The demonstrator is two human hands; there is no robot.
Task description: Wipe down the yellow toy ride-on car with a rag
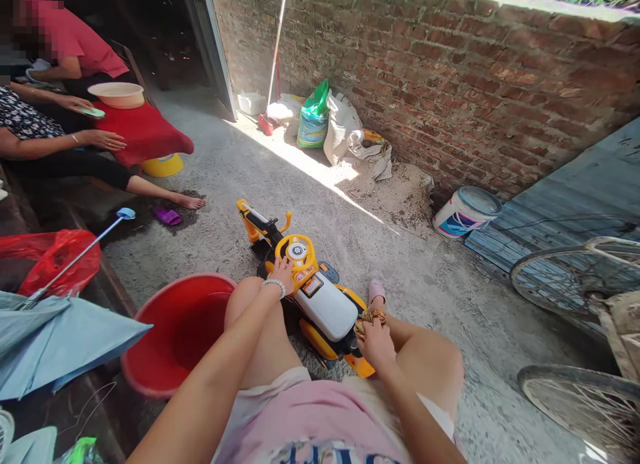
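At far left, a red plastic basin [175,337]; beside it, the left hand [280,275], fingers spread, rests on the yellow steering wheel [299,252] of a toy ride-on motorcycle [326,305]; at right, the right hand [374,344], fingers curled, pinches a braided brown band [370,319].

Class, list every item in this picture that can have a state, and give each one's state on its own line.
Left hand: resting on the yellow toy steering wheel
Right hand: gripping a brown patterned band
Yellow-and-white ride-on toy: on the floor between the legs
Pale blue umbrella: open
Purple slippers: off the feet, on the floor
White paint bucket: tilted
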